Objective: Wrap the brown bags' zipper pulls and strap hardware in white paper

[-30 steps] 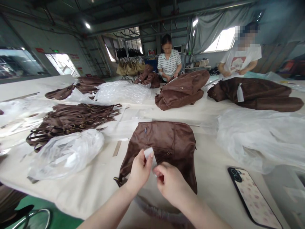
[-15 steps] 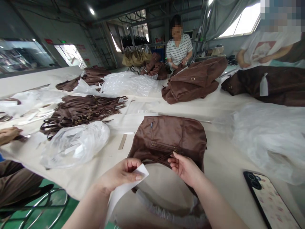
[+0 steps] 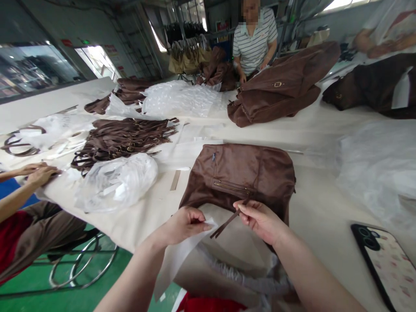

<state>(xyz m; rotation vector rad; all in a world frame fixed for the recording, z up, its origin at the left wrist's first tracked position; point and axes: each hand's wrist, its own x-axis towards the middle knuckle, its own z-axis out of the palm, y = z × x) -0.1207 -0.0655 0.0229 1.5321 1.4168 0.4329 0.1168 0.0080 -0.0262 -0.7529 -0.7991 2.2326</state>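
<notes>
A brown leather bag (image 3: 240, 169) lies flat on the pale table, its zipper (image 3: 230, 187) facing up. My left hand (image 3: 186, 225) pinches a strip of white paper (image 3: 177, 260) that hangs down over the bag's handle side. Between the thumb and fingers of my right hand (image 3: 256, 219) is a thin brown leather zipper pull (image 3: 227, 224), its two loose ends pointing toward the paper. The bag's handle (image 3: 247, 279), wrapped in greyish material, curves toward me below both hands.
A phone (image 3: 383, 264) lies at the right, near clear plastic (image 3: 377, 169). Left of the bag are a plastic bundle (image 3: 120, 182), a small beige strip (image 3: 175, 180) and piled brown straps (image 3: 126, 141). Another person's hands (image 3: 40, 173) rest at the left edge; a co-worker (image 3: 255, 41) stands behind more bags (image 3: 279, 91).
My right hand has drawn the leather pull out from the bag, so its ends now show. The left hand still holds the paper. The view has tilted downward.
</notes>
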